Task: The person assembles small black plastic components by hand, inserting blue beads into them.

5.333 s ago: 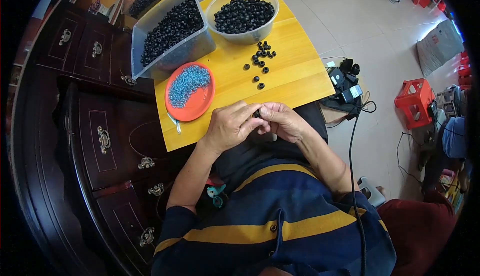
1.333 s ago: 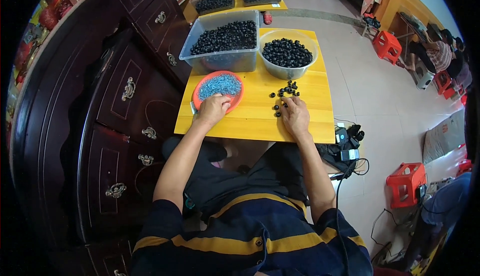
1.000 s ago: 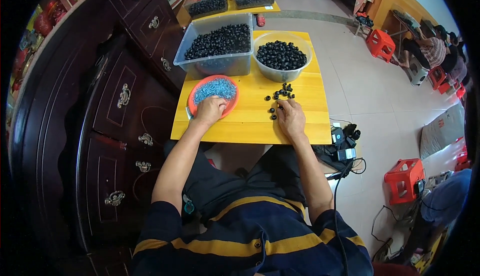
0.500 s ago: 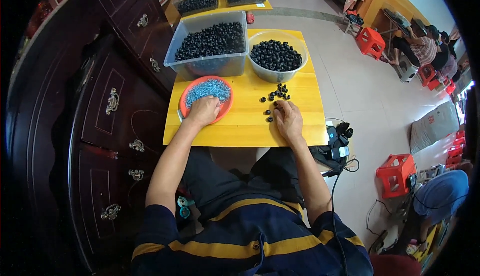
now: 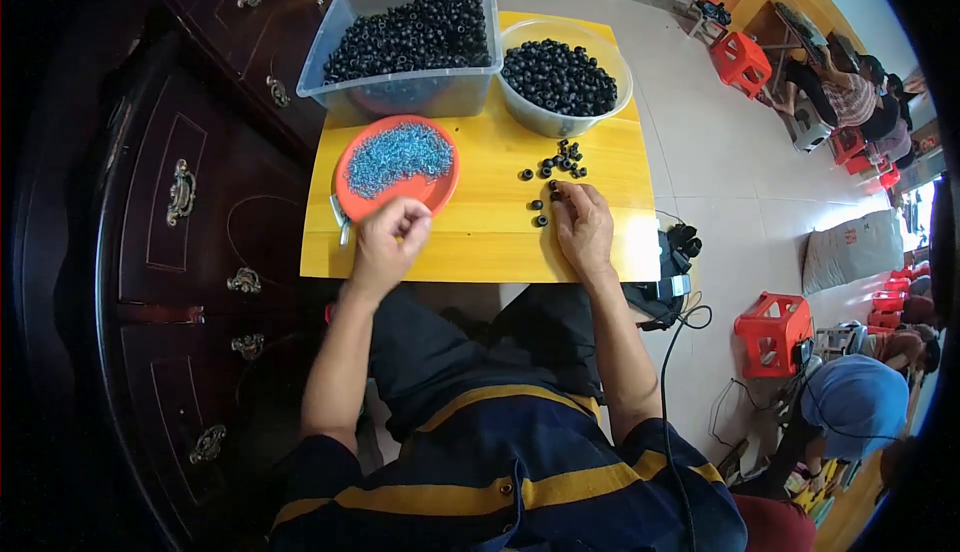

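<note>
My left hand (image 5: 390, 244) hovers over the near rim of a round red-orange dish (image 5: 432, 197). Its thumb and fingers are pinched together; whatever they hold is too small to make out. Small shiny blue metal pieces (image 5: 400, 157), screw-like, lie heaped in that dish. On the yellow table (image 5: 490, 252) rests my right hand (image 5: 586, 230), fingers curled, with its fingertips closed at a small black ring-shaped part (image 5: 555, 195). More such black parts (image 5: 565, 159) are scattered just beyond it, and a couple sit beside its thumb.
A clear rectangular bin (image 5: 400, 92) and a round clear tub (image 5: 565, 124), both full of black parts, stand at the table's far side. Dark wooden drawers (image 5: 180, 252) rise at left. On the right are red stools (image 5: 772, 337), cables (image 5: 690, 317) and other people.
My left hand has lifted out of the blue pieces and drawn back toward me, fingers pinched. My right hand stays by the black parts. The whole view has shifted slightly.
</note>
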The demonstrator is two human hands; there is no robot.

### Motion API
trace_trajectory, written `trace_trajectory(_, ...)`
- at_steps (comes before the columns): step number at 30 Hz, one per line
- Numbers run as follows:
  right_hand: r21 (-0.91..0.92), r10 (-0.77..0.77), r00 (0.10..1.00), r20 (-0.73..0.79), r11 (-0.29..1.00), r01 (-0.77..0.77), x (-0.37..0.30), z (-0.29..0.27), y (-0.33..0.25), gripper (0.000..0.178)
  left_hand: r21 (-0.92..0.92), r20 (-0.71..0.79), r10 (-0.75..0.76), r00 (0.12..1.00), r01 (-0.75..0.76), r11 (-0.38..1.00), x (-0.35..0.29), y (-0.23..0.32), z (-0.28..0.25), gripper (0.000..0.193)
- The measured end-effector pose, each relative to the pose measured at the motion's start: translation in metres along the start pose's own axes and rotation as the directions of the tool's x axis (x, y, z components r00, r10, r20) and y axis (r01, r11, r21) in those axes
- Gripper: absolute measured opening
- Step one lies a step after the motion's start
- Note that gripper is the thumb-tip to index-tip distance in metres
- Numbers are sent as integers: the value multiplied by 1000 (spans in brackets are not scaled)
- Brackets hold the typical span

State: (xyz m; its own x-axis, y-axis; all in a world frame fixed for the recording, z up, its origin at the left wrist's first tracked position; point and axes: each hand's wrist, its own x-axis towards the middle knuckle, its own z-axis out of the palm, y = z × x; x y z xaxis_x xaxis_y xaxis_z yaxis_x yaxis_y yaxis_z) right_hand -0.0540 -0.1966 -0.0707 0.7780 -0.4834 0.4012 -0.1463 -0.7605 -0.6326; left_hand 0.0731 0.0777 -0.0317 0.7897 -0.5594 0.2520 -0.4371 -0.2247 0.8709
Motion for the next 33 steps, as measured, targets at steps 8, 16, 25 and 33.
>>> trace_trajectory(8, -113, -76, 997, -17, 991, 74, -1, 1, -6, 19, -165, 82, -29, 996, 42, 985, -36, 3, 55, 6)
trace_trajectory(16, -133, -56, 998, -12, 990, 54, 3, -1, -8, 17, -208, 72, 73, 995, -57, 977, -18, 7, 72, 9)
trace_trajectory(25, -107, -76, 997, 1, 991, 76, 3, -1, -12, 19, -186, 9, 127, 992, -123, 975, -21, -2, 74, 11)
trace_trajectory(33, -56, -40, 998, 50, 998, 43, 4, 0, -7, 19, -208, 17, 107, 994, -101, 973, -23, -4, 74, 10)
